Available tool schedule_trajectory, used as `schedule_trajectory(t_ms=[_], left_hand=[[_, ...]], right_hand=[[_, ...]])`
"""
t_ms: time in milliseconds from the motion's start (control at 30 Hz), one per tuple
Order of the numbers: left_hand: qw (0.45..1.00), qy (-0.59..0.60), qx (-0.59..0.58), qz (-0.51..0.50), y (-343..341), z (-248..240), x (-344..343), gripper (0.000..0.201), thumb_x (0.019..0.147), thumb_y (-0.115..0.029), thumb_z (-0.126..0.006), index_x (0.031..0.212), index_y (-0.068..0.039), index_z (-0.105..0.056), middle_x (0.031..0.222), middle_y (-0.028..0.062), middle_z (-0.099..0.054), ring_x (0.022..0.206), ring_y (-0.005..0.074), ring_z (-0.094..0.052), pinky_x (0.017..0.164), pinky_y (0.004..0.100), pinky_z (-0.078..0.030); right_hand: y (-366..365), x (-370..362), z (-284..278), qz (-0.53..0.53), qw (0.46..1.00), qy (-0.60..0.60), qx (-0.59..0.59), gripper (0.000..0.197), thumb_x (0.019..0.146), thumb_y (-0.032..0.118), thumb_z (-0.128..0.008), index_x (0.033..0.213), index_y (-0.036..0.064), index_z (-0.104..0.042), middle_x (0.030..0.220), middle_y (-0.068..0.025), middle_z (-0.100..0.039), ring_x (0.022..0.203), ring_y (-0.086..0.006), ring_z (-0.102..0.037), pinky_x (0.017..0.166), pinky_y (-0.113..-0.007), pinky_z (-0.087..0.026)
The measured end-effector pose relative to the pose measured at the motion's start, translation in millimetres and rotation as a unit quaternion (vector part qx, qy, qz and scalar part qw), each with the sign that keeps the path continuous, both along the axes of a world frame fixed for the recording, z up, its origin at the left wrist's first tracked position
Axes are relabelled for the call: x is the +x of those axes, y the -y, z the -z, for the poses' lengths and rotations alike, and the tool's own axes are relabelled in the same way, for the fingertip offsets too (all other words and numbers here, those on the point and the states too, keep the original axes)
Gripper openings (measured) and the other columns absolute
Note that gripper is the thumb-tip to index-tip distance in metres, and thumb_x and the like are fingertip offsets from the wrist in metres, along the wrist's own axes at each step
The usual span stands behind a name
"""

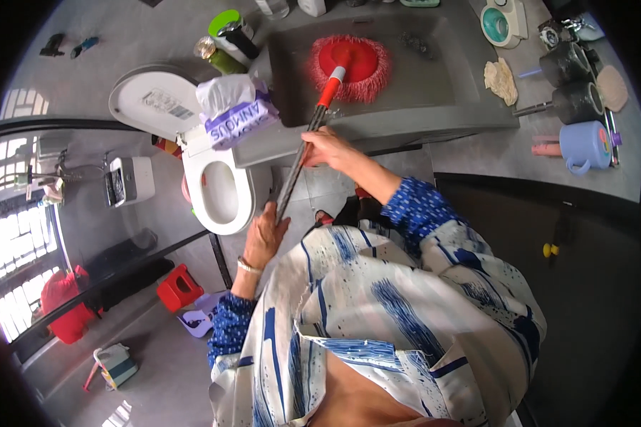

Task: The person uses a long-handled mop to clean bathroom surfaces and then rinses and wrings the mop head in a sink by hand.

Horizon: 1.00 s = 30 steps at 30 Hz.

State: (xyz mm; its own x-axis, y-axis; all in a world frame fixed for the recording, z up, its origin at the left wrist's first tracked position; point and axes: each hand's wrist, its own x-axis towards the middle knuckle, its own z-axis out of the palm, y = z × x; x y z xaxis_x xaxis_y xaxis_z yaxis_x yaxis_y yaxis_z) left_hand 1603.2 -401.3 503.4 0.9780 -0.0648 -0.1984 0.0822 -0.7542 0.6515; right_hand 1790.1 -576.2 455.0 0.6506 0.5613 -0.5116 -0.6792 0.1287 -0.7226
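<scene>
Two-handed grip on a red, fringed, dark-shafted mop
White oval toilet lid and purple-and-white tissue pack are bearing print; left hand is wrapping the shaft's near end; right hand is clasping it farther forward; the round head is sitting ahead of both, over the grey rectangular basin.

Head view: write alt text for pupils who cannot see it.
A person's left hand and right hand grip a dark pole whose round, shaggy red mop head is in a grey rectangular basin. To the left are a purple and white tissue pack and a white oval toilet with its lid raised.
</scene>
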Motion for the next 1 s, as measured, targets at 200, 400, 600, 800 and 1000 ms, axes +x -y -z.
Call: schedule_trajectory(t_ms=[200, 400, 600, 800, 1000], left_hand=[[0.995, -0.094, -0.021, -0.028, 31.0, -13.8, 3.7, 0.03, 0.079, -0.013, -0.063, 0.1, -0.001, -0.046, 0.064, 0.0246, -0.055, 0.063, 0.0451, -0.054, 0.054, 0.0475, -0.042], [0.989, -0.137, 0.017, -0.057, 38.5, -34.1, -23.7, 0.031, 0.078, -0.011, -0.064, 0.104, -0.002, -0.051, 0.071, 0.0224, -0.059, 0.067, 0.0407, -0.059, 0.056, 0.0434, -0.047], [0.97, -0.194, 0.004, -0.148, 49.5, -45.0, -46.7, 0.033, 0.079, -0.011, -0.065, 0.108, -0.004, -0.052, 0.076, 0.0204, -0.061, 0.07, 0.0388, -0.061, 0.06, 0.0398, -0.049], [0.956, -0.211, -0.067, -0.193, 55.1, -43.3, -30.1, 0.031, 0.077, -0.006, -0.063, 0.106, -0.002, -0.054, 0.079, 0.0217, -0.06, 0.073, 0.0398, -0.061, 0.062, 0.0371, -0.049], [0.963, -0.176, -0.056, -0.195, 38.6, -33.1, -38.9, 0.031, 0.077, -0.004, -0.062, 0.106, 0.001, -0.053, 0.068, 0.022, -0.058, 0.063, 0.0394, -0.06, 0.053, 0.0371, -0.047]], right_hand=[[86.4, 127.6, 20.4, 0.081, 0.742, 0.593, -0.302, 0.03, 0.089, 0.026, -0.044, 0.087, 0.0013, -0.06, 0.088, -0.0172, -0.061, 0.085, -0.0334, -0.058, 0.077, -0.04, -0.045], [49.4, 235.4, 114.2, -0.054, 0.701, 0.686, -0.19, 0.031, 0.093, 0.025, -0.039, 0.098, 0.0019, -0.06, 0.098, -0.0175, -0.06, 0.099, -0.032, -0.055, 0.084, -0.041, -0.041], [45.2, 310.9, 151.0, -0.271, 0.58, 0.632, -0.437, 0.033, 0.093, 0.032, -0.038, 0.098, 0.0069, -0.06, 0.103, -0.0126, -0.061, 0.099, -0.0309, -0.056, 0.083, -0.043, -0.042], [148.0, 301.2, 156.4, -0.056, 0.671, 0.482, -0.561, 0.038, 0.09, 0.038, -0.046, 0.099, 0.0056, -0.064, 0.103, -0.0198, -0.062, 0.097, -0.0351, -0.058, 0.083, -0.041, -0.044], [180.0, 281.3, 139.6, -0.133, 0.822, 0.224, -0.506, 0.034, 0.086, 0.034, -0.054, 0.1, 0.0046, -0.063, 0.098, -0.0196, -0.064, 0.094, -0.034, -0.06, 0.081, -0.039, -0.046]])
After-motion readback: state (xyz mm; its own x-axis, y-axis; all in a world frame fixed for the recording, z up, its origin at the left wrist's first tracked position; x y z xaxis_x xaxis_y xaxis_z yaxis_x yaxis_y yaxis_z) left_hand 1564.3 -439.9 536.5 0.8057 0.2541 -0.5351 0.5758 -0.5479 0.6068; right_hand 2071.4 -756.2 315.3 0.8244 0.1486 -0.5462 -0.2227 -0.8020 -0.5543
